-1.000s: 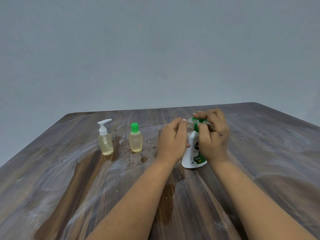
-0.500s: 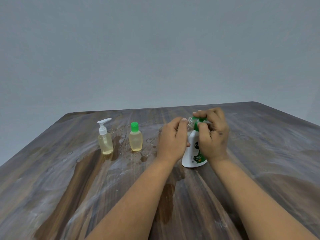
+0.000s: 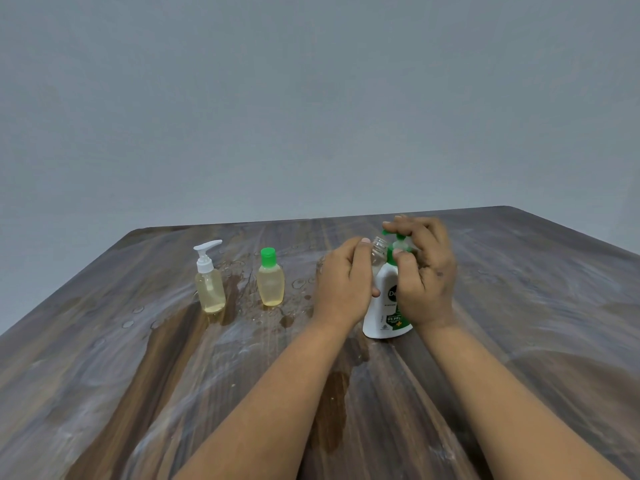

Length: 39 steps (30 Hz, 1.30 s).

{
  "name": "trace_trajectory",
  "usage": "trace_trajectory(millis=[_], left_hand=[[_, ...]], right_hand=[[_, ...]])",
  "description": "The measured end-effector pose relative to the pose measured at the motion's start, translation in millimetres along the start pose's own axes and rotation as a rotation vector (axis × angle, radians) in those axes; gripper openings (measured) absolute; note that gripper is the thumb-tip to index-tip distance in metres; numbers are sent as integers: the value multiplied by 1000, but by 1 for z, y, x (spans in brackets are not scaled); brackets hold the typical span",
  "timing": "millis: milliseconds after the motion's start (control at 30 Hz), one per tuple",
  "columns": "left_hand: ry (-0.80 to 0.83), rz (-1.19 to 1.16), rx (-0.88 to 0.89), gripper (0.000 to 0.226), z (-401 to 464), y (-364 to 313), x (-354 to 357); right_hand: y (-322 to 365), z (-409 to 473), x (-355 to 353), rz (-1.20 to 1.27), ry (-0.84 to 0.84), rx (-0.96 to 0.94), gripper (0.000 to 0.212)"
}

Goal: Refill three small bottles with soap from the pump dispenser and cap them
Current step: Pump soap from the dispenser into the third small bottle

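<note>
The light is soft and a bit dim, and it looks grey all over. The wall [image 3: 311, 98] in the upper half is darker in its corners. The table [image 3: 104, 393] shines pale and wet at lower left, with a milky glare. Shadows are faint and lie just under the arms. The table edges bend out at the sides. The hands look a little blurry, and nothing is very sharp
</note>
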<state>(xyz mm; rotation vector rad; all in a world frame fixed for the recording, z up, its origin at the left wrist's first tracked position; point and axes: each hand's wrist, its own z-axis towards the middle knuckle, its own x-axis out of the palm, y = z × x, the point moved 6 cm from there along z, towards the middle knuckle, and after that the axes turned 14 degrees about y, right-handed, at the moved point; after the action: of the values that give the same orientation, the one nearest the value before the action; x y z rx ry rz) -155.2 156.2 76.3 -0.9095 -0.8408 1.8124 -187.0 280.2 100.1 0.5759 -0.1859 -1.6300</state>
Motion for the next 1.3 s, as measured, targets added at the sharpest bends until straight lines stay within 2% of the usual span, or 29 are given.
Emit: trace_trajectory(millis=[1300], left_hand=[[-4, 3, -22, 39, 0, 1, 1]], right_hand=[[-9, 1, 0, 26, -5, 54, 32]])
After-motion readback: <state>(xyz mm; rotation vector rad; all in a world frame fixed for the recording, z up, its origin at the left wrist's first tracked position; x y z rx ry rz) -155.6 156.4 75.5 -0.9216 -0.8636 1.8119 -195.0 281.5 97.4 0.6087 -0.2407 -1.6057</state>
